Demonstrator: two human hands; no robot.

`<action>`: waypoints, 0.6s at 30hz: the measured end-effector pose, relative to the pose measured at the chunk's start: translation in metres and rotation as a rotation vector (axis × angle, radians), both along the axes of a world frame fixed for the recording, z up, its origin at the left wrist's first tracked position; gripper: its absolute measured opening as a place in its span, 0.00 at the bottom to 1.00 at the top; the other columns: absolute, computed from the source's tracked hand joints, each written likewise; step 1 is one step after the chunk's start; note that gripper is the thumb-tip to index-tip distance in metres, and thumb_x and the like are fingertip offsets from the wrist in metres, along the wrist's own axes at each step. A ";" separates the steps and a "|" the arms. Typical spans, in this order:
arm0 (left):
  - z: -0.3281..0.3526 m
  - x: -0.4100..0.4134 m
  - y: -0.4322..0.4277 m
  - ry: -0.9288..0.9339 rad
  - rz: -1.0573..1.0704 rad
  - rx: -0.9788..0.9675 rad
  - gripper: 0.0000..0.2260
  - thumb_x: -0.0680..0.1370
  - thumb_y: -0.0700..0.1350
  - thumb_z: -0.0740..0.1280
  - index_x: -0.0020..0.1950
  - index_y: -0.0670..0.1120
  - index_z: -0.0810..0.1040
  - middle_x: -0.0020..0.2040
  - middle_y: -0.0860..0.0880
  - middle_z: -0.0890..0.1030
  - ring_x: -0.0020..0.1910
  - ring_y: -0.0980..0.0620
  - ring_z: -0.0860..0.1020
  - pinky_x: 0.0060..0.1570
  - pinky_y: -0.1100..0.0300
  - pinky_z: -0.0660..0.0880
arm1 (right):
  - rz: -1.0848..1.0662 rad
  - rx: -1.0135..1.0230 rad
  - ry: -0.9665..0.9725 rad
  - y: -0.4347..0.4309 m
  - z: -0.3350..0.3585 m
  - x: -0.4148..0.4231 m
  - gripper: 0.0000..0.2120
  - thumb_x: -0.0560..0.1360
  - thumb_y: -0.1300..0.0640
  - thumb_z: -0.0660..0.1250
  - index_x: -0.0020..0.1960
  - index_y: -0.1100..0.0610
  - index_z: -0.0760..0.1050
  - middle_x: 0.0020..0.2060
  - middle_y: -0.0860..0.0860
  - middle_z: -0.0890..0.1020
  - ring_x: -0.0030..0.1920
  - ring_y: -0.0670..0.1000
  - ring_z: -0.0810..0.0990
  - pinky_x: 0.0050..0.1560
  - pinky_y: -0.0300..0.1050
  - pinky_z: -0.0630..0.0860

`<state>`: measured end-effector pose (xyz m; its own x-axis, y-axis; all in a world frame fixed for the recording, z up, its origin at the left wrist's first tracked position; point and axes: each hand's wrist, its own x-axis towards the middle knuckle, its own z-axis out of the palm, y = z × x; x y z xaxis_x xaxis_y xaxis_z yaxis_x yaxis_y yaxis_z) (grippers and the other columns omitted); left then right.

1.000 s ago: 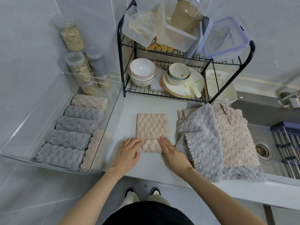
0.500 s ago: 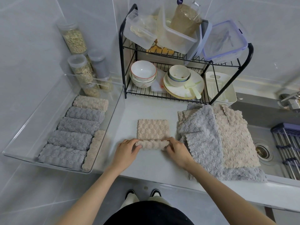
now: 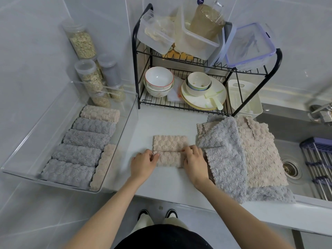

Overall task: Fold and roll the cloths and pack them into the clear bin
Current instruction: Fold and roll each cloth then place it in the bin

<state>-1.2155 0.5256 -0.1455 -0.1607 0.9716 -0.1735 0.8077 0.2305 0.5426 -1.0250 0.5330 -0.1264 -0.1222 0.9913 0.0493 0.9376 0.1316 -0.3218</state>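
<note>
A folded beige cloth [image 3: 169, 142] lies on the counter in front of me, its near half rolled up into a thick roll. My left hand [image 3: 143, 163] grips the roll's left end and my right hand [image 3: 195, 161] grips its right end. The clear bin [image 3: 125, 126] stands at the left and holds several rolled cloths, grey rolls [image 3: 77, 155] in a row, a beige roll [image 3: 99, 114] at the far end and another beige roll [image 3: 103, 166] along the right wall. A heap of flat grey [image 3: 224, 159] and beige cloths [image 3: 258, 155] lies at the right.
A black dish rack [image 3: 136, 69] with bowls, plates and plastic boxes stands behind the cloth. Tall jars of grain [image 3: 81, 42] stand behind the bin. The sink [image 3: 291, 166] with its drain and a purple rack [image 3: 318, 159] lies at the far right.
Both hands went from lying flat on the cloth's near edge to curling round it and rolling it away from me; the roll has grown thicker and the flat part shorter.
</note>
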 end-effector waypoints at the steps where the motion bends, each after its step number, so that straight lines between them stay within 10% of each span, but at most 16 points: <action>1: 0.000 0.001 0.001 0.013 0.003 -0.007 0.14 0.79 0.57 0.60 0.41 0.48 0.70 0.38 0.50 0.79 0.44 0.46 0.77 0.41 0.56 0.63 | 0.078 0.058 -0.026 -0.001 0.000 -0.003 0.20 0.66 0.72 0.64 0.55 0.58 0.77 0.50 0.55 0.78 0.49 0.58 0.76 0.40 0.49 0.75; 8: -0.001 0.002 0.008 0.104 0.003 -0.063 0.16 0.78 0.57 0.59 0.46 0.46 0.75 0.41 0.50 0.82 0.48 0.46 0.78 0.45 0.55 0.67 | 0.424 0.030 -0.136 -0.020 -0.011 -0.029 0.27 0.71 0.65 0.50 0.67 0.62 0.72 0.66 0.55 0.75 0.68 0.55 0.72 0.69 0.52 0.65; 14: 0.004 0.007 0.010 0.157 0.008 -0.079 0.15 0.78 0.56 0.59 0.49 0.45 0.76 0.44 0.48 0.82 0.50 0.45 0.78 0.49 0.53 0.69 | 0.439 0.011 -0.188 -0.021 -0.022 -0.013 0.27 0.74 0.64 0.49 0.73 0.62 0.64 0.72 0.55 0.67 0.72 0.53 0.65 0.74 0.49 0.50; 18: 0.007 0.008 0.008 0.172 0.021 -0.064 0.15 0.78 0.56 0.60 0.48 0.46 0.76 0.42 0.49 0.82 0.48 0.46 0.78 0.48 0.54 0.69 | 0.407 0.001 -0.195 -0.022 -0.022 -0.001 0.27 0.73 0.64 0.48 0.71 0.63 0.66 0.71 0.55 0.69 0.71 0.53 0.67 0.73 0.48 0.59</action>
